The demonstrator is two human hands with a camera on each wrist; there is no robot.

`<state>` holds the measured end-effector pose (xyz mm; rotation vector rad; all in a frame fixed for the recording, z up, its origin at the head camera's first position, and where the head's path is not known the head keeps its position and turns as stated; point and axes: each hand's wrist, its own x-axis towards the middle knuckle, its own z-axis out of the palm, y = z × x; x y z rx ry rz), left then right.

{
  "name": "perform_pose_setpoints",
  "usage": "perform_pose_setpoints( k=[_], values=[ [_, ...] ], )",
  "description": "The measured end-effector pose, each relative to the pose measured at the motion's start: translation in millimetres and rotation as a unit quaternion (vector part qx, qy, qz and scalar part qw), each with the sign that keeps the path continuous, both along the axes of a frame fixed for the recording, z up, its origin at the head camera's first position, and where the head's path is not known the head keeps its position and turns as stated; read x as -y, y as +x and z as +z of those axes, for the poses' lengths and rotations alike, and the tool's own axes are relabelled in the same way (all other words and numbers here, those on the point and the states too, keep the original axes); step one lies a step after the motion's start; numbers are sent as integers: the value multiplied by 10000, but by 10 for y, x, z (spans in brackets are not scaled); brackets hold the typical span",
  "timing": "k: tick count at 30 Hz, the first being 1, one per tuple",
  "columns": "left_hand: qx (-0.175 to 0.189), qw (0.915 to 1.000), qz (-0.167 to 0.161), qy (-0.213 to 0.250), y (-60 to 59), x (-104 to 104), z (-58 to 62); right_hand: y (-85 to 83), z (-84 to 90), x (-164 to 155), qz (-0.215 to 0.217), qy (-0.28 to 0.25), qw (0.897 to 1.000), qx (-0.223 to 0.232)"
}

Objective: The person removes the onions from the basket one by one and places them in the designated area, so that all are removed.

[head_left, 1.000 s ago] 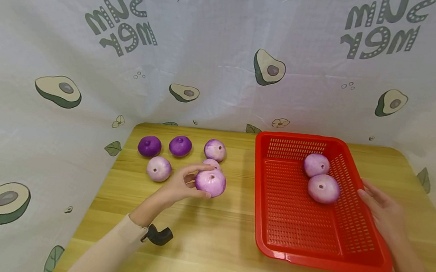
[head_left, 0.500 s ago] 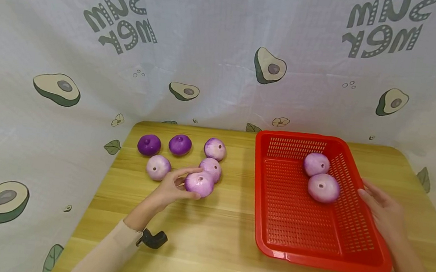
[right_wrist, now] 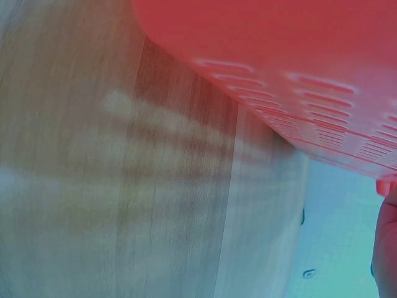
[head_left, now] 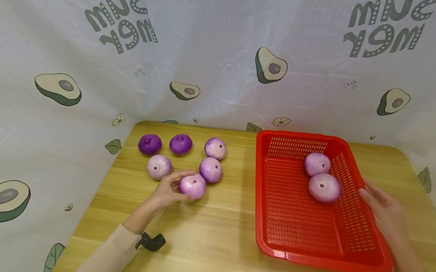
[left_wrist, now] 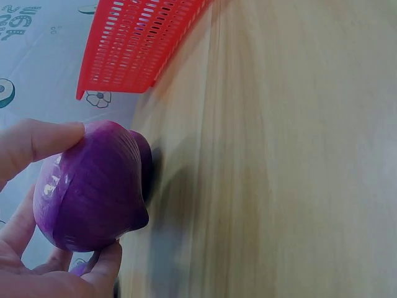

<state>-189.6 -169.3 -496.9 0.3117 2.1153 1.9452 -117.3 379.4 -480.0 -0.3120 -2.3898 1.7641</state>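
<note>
Onion [head_left: 192, 185] pinched between my left hand's [head_left: 165, 191] thumb and curled fingers, low over the wooden table [head_left: 209, 239] beside five loose ones. My right hand [head_left: 382, 209], fingers relaxed and straight, steadies the red basket's [head_left: 309, 258] rim.
</note>
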Motion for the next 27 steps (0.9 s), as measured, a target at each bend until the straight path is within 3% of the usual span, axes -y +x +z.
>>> perform_pose_setpoints(
  k=[4, 9, 15, 20, 27],
  values=[
    [-63, 10000, 25, 36, -8, 15, -29, -2, 18, 5, 20, -39, 10000, -56],
    [-89, 10000, 20, 3, -15, 35, -46, 0, 41, 16, 144, -730, 9971, -127],
    [-120, 9999, 98, -72, -36, 47, -88, -1, 55, 18, 142, -869, 9961, -102],
    [-177, 9996, 180, -136, -30, 43, -96, 5, 60, 26, 197, -1294, 9914, -92],
    [-169, 9994, 174, -260, -6, 54, -104, 1, 30, 16, 119, -869, 9961, -28]
  ],
)
